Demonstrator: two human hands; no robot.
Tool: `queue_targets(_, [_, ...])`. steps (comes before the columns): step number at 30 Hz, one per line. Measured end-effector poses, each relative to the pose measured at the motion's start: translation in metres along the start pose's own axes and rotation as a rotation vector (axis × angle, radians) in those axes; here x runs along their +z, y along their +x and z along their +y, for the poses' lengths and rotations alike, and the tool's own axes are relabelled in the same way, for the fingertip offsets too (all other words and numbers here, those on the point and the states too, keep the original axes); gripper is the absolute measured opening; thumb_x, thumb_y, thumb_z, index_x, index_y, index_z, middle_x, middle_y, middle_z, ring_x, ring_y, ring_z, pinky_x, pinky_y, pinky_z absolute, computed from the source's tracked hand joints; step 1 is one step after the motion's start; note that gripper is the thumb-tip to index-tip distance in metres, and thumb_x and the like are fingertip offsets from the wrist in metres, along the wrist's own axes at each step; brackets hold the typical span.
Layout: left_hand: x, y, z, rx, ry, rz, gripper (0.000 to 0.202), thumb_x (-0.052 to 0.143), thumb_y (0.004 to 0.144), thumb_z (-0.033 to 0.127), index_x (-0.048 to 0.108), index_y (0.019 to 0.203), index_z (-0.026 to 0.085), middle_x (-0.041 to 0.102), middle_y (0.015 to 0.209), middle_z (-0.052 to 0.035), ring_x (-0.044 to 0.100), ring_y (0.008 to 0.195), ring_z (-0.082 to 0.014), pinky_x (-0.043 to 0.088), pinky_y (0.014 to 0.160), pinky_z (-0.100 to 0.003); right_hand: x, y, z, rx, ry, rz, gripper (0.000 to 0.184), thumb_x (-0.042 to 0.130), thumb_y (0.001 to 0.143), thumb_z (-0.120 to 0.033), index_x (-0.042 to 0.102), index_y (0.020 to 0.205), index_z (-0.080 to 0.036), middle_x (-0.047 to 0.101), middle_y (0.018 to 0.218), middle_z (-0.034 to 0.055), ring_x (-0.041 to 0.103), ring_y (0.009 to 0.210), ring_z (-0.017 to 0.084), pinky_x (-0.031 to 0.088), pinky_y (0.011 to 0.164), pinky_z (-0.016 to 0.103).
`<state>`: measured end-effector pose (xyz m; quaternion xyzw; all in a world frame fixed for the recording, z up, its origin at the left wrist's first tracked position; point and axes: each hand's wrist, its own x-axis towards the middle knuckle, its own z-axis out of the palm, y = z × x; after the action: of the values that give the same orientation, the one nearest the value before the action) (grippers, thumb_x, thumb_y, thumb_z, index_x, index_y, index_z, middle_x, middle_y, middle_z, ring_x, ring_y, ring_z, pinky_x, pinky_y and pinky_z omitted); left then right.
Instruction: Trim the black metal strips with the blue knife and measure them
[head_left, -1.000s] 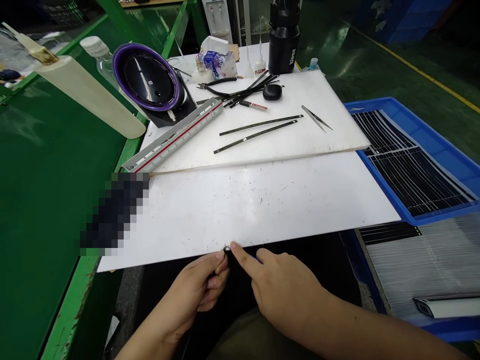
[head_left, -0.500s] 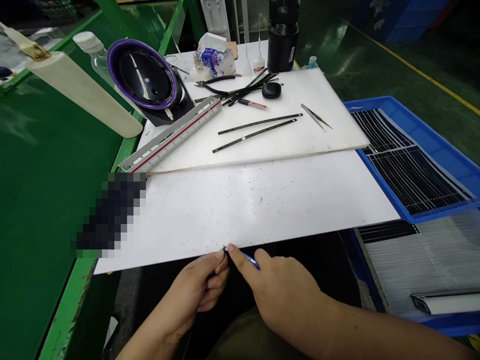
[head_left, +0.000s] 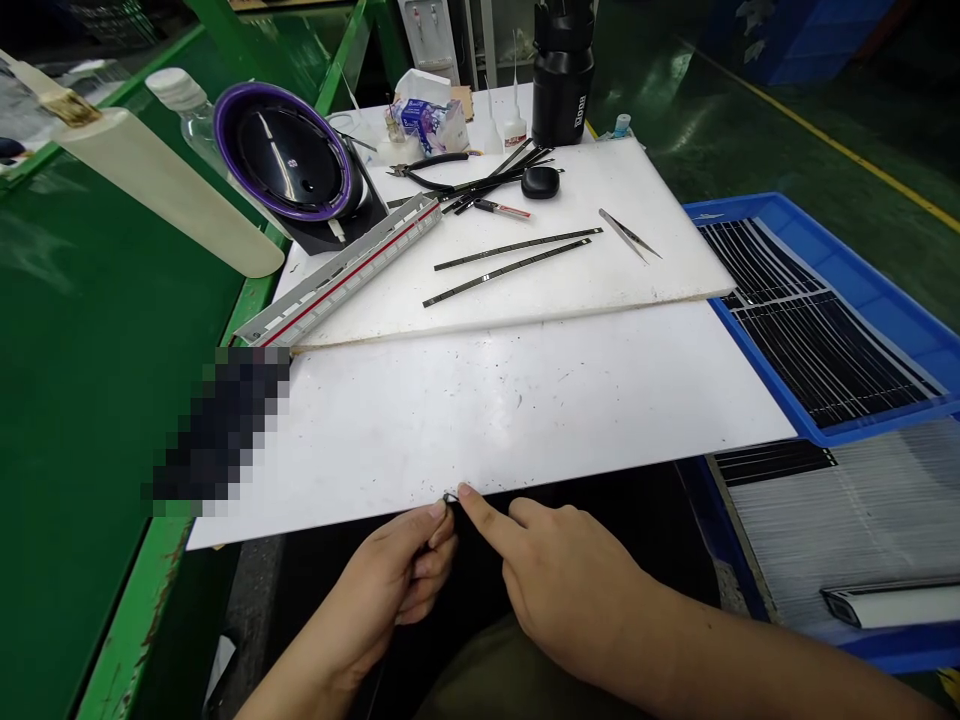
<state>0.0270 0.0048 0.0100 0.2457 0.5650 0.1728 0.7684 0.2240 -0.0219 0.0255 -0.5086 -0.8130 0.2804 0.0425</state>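
Both hands meet at the near edge of the big white board (head_left: pixel 525 400). My left hand (head_left: pixel 397 575) is closed in a pinch on a tiny dark part (head_left: pixel 450 497) right at the board's edge. My right hand (head_left: pixel 562 580) is beside it, index finger stretched out with its tip touching the same small part, the other fingers curled under. Whether the right hand holds anything is hidden. Two thin dark strips (head_left: pixel 510 260) lie on the upper white board (head_left: pixel 637 185), with tweezers (head_left: pixel 628 236) to their right.
A grey ruler with a red line (head_left: pixel 345 275), pliers (head_left: pixel 427 170), glue bottles (head_left: pixel 514 125), a black bottle (head_left: pixel 562 75) and a purple-rimmed black dish (head_left: pixel 289 155) sit at the back. A blue tray (head_left: pixel 877 280) of dark strips stands right. A green bench (head_left: pixel 90 380) runs left.
A blue pen-like tip seen by my right fingers half a second ago no longer shows. Both hands stay at the board's edge; the view shifted slightly.
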Motion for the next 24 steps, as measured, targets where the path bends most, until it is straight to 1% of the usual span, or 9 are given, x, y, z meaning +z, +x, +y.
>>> queue_targets(5, [0.000, -0.001, 0.000, -0.001, 0.004, 0.006, 0.042, 0.057, 0.084, 0.055, 0.042, 0.070, 0.019, 0.032, 0.055, 0.0069, 0.017, 0.042, -0.0041, 0.011, 0.038, -0.017, 0.000, 0.001, 0.003, -0.042, -0.046, 0.020, 0.067, 0.045, 0.087, -0.014, 0.029, 0.151, -0.023, 0.060, 0.079, 0.0014, 0.053, 0.054, 0.016, 0.021, 0.044, 0.030])
queue_targets(9, [0.002, -0.001, 0.001, -0.010, 0.005, 0.009, 0.042, 0.058, 0.083, 0.056, 0.042, 0.070, 0.019, 0.031, 0.055, 0.0071, 0.017, 0.042, -0.0041, 0.010, 0.038, -0.017, 0.003, 0.001, 0.003, -0.052, -0.134, 0.026, 0.073, 0.050, 0.083, -0.015, 0.027, 0.152, -0.023, 0.058, 0.077, 0.0015, 0.049, 0.049, 0.015, 0.016, 0.042, 0.030])
queue_targets(12, [0.001, 0.000, 0.002, -0.015, 0.007, 0.006, 0.041, 0.057, 0.084, 0.055, 0.042, 0.070, 0.019, 0.031, 0.055, 0.0070, 0.016, 0.043, -0.0042, 0.010, 0.038, -0.017, 0.006, 0.001, 0.000, -0.055, -0.181, 0.025, 0.076, 0.051, 0.081, -0.015, 0.026, 0.152, -0.024, 0.056, 0.076, 0.0016, 0.048, 0.047, 0.015, 0.013, 0.041, 0.030])
queue_targets(15, [0.000, 0.000, 0.002, -0.012, 0.007, -0.008, 0.040, 0.056, 0.085, 0.053, 0.043, 0.070, 0.018, 0.032, 0.056, 0.0067, 0.017, 0.043, -0.0043, 0.011, 0.038, -0.017, 0.006, 0.000, -0.003, -0.047, -0.227, 0.015, 0.079, 0.052, 0.080, -0.016, 0.024, 0.153, -0.022, 0.056, 0.077, 0.0026, 0.047, 0.046, 0.015, 0.011, 0.040, 0.031])
queue_targets(19, [-0.004, 0.001, 0.003, -0.023, 0.011, -0.021, 0.043, 0.059, 0.082, 0.055, 0.041, 0.069, 0.019, 0.031, 0.056, 0.0070, 0.016, 0.043, -0.0040, 0.011, 0.038, -0.017, 0.006, 0.000, -0.001, -0.033, -0.223, 0.009, 0.075, 0.049, 0.083, -0.015, 0.024, 0.153, -0.024, 0.057, 0.078, 0.0023, 0.049, 0.046, 0.016, 0.013, 0.041, 0.031])
queue_targets(24, [-0.005, 0.001, 0.003, -0.037, 0.024, -0.017, 0.045, 0.061, 0.080, 0.057, 0.041, 0.069, 0.019, 0.031, 0.056, 0.0071, 0.016, 0.044, -0.0042, 0.010, 0.038, -0.016, 0.005, 0.000, 0.007, -0.054, -0.095, 0.026, 0.070, 0.046, 0.087, -0.015, 0.024, 0.153, -0.025, 0.061, 0.081, 0.0011, 0.054, 0.054, 0.016, 0.022, 0.045, 0.031])
